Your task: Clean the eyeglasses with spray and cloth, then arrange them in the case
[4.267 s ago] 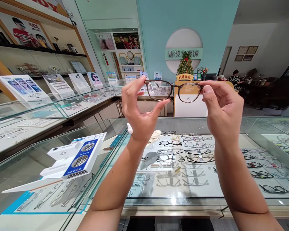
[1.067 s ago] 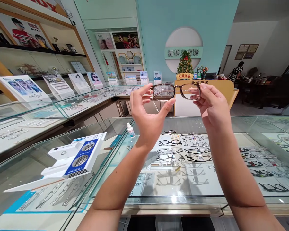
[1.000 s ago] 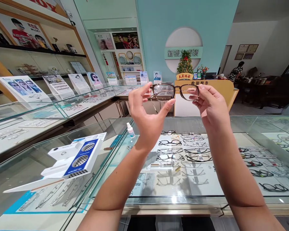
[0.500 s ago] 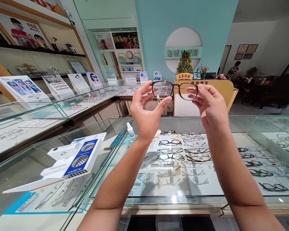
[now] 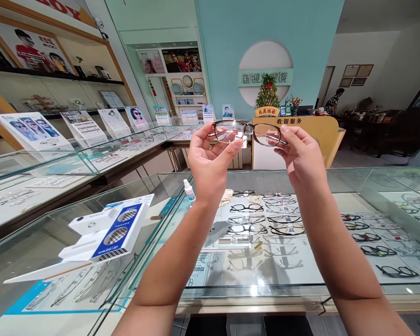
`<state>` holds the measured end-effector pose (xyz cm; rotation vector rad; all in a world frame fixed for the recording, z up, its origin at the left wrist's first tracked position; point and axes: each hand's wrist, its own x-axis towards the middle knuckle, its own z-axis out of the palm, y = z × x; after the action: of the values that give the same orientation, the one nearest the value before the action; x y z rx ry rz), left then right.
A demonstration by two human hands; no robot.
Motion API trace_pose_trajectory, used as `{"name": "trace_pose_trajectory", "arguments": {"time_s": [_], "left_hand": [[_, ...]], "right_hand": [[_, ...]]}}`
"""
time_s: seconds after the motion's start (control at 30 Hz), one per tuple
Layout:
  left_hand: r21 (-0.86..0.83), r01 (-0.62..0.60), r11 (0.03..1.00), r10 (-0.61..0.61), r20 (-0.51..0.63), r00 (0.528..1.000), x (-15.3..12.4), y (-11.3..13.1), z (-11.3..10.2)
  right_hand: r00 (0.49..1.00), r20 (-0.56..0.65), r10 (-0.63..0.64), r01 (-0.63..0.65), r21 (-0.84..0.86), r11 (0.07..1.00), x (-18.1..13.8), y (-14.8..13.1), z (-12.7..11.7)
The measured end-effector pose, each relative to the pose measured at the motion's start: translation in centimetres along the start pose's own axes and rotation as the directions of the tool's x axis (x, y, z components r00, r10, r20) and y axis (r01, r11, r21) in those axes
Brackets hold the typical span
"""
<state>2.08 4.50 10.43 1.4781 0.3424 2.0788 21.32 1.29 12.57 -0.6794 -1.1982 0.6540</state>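
I hold a pair of brown-framed glasses (image 5: 247, 131) up in front of me with both hands, above a glass display counter (image 5: 336, 182). My left hand (image 5: 210, 163) pinches the left rim between thumb and fingers. My right hand (image 5: 301, 156) grips the right end of the frame. The lenses face me and tilt slightly down to the right. A small dropper bottle (image 5: 188, 190) and a crumpled cloth (image 5: 226, 197) lie on the counter just below my left wrist.
Inside the counter lie several rows of glasses (image 5: 266, 219) on white trays. A blue-and-white box (image 5: 108, 231) stands on the counter at left. Display cards (image 5: 31, 130) line the left counters. A yellow cashier desk (image 5: 301, 140) stands behind. A person (image 5: 332, 102) is far back right.
The glasses have drifted slightly left and tilted. The left temple that hung open a second ago is folded in. The far person has moved left.
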Motion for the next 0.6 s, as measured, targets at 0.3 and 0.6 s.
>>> {"name": "trace_pose_trajectory", "arguments": {"time_s": [0.3,0.6], "left_hand": [[-0.103,0.152,0.983,-0.148,0.050,0.988,0.7,-0.8,-0.5],[-0.215,0.316,0.924,-0.302,0.095,0.948,0.9,-0.4,-0.3]], "right_hand": [[0.999,-0.011,-0.040,0.040,0.010,0.999,-0.6,-0.7,0.5],[0.995,0.010,-0.102,0.101,0.053,0.993,-0.4,-0.3,0.5]]}}
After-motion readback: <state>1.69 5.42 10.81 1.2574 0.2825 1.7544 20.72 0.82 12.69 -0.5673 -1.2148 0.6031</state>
